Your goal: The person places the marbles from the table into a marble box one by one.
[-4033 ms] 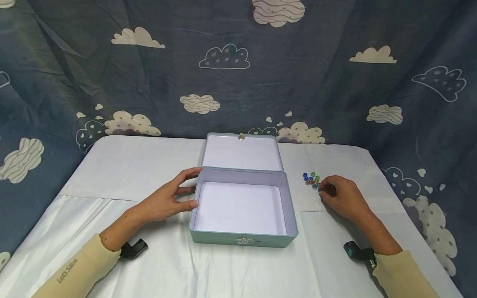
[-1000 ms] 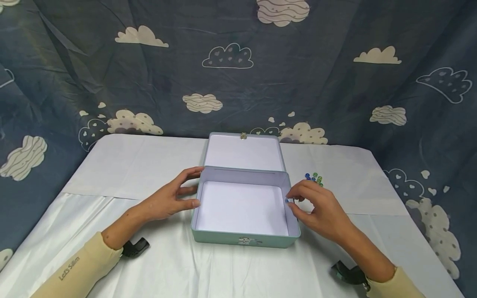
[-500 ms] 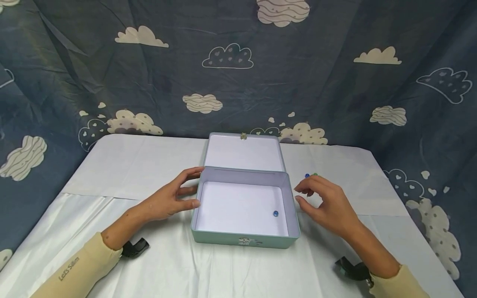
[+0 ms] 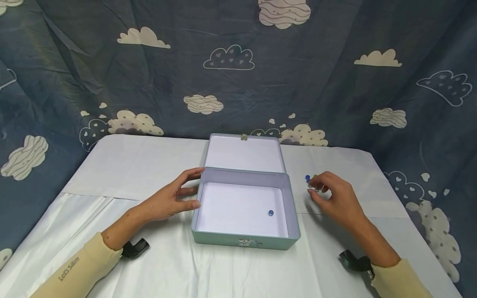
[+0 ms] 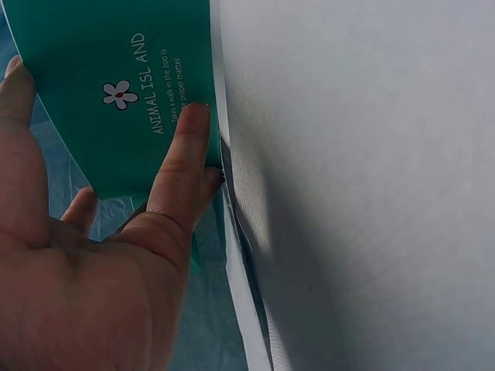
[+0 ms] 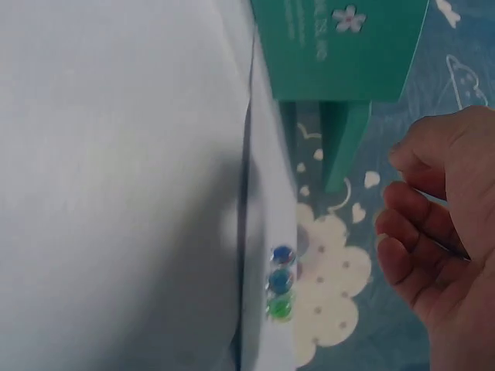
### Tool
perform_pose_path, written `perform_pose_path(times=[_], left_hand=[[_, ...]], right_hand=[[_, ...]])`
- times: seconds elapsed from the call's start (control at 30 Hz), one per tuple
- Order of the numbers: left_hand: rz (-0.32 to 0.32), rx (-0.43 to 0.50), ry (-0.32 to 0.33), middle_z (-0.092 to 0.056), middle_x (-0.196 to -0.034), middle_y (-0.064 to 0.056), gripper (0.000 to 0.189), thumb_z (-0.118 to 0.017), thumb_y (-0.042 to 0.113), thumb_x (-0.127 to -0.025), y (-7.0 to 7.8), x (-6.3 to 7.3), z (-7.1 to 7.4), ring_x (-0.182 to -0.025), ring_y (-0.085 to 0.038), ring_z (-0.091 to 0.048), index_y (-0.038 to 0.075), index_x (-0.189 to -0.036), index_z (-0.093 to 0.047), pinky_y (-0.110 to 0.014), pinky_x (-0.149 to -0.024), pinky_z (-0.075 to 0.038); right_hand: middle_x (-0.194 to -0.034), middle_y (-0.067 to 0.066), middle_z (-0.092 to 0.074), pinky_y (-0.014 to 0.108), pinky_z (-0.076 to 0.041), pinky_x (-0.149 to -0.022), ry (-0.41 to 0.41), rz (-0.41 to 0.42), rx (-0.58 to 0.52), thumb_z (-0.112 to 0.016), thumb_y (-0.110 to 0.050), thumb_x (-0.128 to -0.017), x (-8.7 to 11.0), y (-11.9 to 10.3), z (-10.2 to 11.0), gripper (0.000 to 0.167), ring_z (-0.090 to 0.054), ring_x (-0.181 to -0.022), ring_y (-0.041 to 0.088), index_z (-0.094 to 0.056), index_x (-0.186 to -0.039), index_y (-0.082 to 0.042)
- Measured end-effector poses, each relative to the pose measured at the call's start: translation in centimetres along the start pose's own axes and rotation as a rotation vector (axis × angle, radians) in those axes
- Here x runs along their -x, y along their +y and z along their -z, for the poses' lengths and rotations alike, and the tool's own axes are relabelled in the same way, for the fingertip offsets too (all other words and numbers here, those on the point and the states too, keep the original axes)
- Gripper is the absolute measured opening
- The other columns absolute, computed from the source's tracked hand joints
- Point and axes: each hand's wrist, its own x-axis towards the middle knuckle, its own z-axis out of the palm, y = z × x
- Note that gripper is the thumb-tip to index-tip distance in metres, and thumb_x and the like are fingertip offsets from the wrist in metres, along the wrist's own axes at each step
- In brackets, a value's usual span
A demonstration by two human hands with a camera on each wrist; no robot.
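Observation:
A green tin box [image 4: 220, 238] with a pale interior stands at mid-table, its hinged lid [image 4: 244, 154] tipped back. Along the box's left side my left hand [image 4: 162, 203] rests with fingers spread; the left wrist view shows fingers [image 5: 179, 166] against the printed green wall. Inside the box, one blue glass marble [image 4: 271, 213] lies near the right. My right hand [image 4: 338, 203] is above the loose marbles [image 4: 307, 177] to the right of the box, thumb and index apart, holding nothing. It partly hides them; blue and green marbles [image 6: 281, 282] show in the right wrist view.
A white cloth [image 4: 123, 165] covers the table, with a fold line running across it. Behind hangs a dark blue curtain [image 4: 179, 82] with cloud prints. Black wrist cameras [image 4: 136, 248] sit under both forearms.
My right hand carried a blue marble from the group to the box and let it go inside. It has since moved back right to the marbles. My left hand stayed at the box.

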Motion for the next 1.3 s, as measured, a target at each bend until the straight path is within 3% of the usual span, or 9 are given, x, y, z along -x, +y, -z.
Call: perform_pose_path(times=[0.27, 0.53, 0.87, 1.3], left_hand=[[0.009, 0.011, 0.003, -0.027, -0.172, -0.005, 0.090, -0.079, 0.022, -0.099, 0.1, 0.0, 0.0, -0.148, -0.044, -0.046, 0.031, -0.168, -0.023, -0.056, -0.109, -0.052], [0.016, 0.013, 0.005, -0.027, -0.172, -0.005, 0.089, -0.079, 0.022, -0.099, 0.1, 0.0, 0.0, -0.149, -0.044, -0.045, 0.032, -0.168, -0.023, -0.054, -0.108, -0.054], [0.011, 0.010, 0.001, -0.026, -0.172, -0.007, 0.088, -0.078, 0.022, -0.100, 0.3, 0.0, 0.1, -0.149, -0.045, -0.044, 0.031, -0.168, -0.023, -0.057, -0.109, -0.051], [0.027, 0.007, 0.007, -0.027, -0.172, -0.007, 0.090, -0.080, 0.023, -0.099, 0.2, -0.1, 0.0, -0.149, -0.043, -0.045, 0.030, -0.168, -0.023, -0.053, -0.107, -0.054]], right_hand=[[-0.095, 0.002, -0.071, 0.019, -0.053, -0.071, -0.006, -0.082, 0.017, -0.085, 0.004, -0.084, 0.3, 1.7, 0.0, 0.027, -0.065, -0.084, 0.022, -0.074, -0.106, -0.008], [-0.096, 0.007, -0.071, 0.031, -0.058, -0.072, -0.025, -0.144, 0.035, -0.085, 0.001, -0.086, 0.7, 3.2, -0.3, 0.026, -0.065, -0.084, 0.022, -0.074, -0.108, -0.006], [-0.100, 0.009, -0.070, 0.018, -0.050, -0.073, -0.069, -0.228, 0.037, -0.083, -0.002, -0.089, 1.0, 4.3, -0.2, 0.027, -0.064, -0.088, 0.025, -0.073, -0.114, -0.004], [-0.101, 0.012, -0.070, 0.031, -0.054, -0.071, -0.126, -0.296, 0.045, -0.085, -0.003, -0.087, 1.3, 4.7, -0.3, 0.025, -0.065, -0.087, 0.026, -0.073, -0.109, -0.002]])
